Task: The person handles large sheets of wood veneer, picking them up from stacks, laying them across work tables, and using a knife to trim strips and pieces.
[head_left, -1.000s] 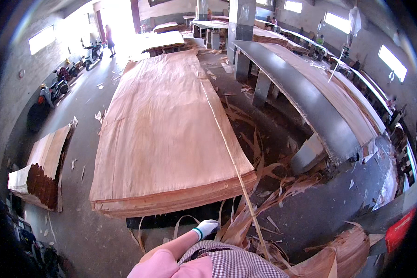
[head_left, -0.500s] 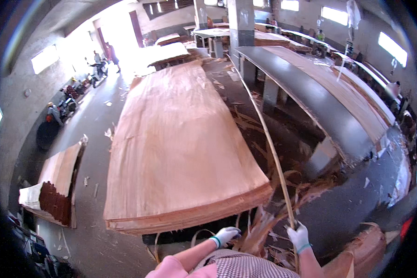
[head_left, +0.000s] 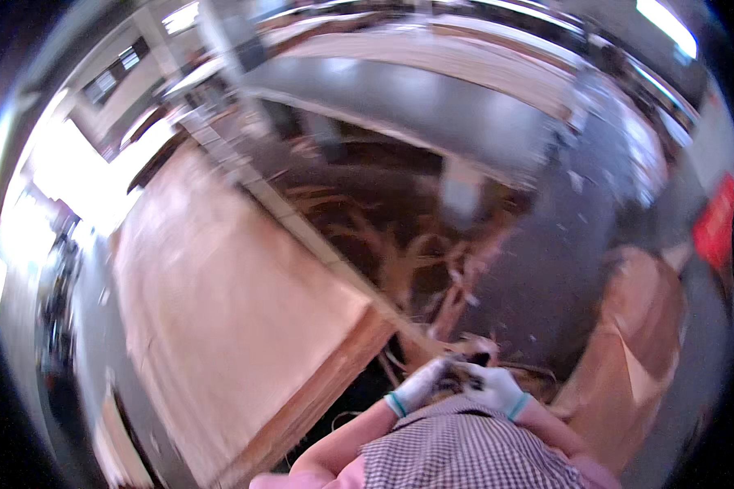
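In front of my checked apron, my left hand [head_left: 420, 385] and my right hand [head_left: 495, 388], both in white gloves with green cuffs, are drawn together. Their fingers are curled round the near end of a long, thin pale wooden strip [head_left: 314, 243]. The strip slants away to the far left, along the right side of a thick stack of wood veneer sheets [head_left: 236, 301]. Motion blur and the gloves hide the exact grip. Something small and dark shows between the hands.
Curled veneer scraps [head_left: 400, 257] litter the floor beyond my hands. A long table with a dark, shiny top [head_left: 400, 102] stands behind them. Brown veneer sheets [head_left: 628, 326] lean at my right, near a red object [head_left: 716, 224]. A smaller veneer pile [head_left: 122, 440] lies at lower left.
My view has swung to the right. My left hand, empty before, has come over to my right hand at the strip's near end. The strip now slants to the far left beside the stack.
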{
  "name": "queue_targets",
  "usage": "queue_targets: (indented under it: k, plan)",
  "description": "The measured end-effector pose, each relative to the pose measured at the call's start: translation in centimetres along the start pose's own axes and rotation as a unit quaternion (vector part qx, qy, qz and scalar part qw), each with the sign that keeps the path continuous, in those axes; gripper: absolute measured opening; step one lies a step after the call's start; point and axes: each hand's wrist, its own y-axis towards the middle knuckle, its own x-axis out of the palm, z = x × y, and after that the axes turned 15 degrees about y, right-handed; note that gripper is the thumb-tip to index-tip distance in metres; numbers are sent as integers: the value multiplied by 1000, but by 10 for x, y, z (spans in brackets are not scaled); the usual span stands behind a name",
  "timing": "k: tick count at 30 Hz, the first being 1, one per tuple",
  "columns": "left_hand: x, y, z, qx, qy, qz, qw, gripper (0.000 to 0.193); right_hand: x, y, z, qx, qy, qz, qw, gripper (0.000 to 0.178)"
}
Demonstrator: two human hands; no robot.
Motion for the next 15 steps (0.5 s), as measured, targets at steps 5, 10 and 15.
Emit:
queue_targets:
  k: [5,10,15]
  plan:
    - [39,98,90,105,28,210,972,34,-107,23,53,-76,-89,79,990,35]
    - [36,187,211,236,-53,412,878,21,-261,-28,114,-58,-197,120,971,31]
    - [-15,249,292,362,-125,435,815,24,-369,-64,147,-61,-258,175,948,31]
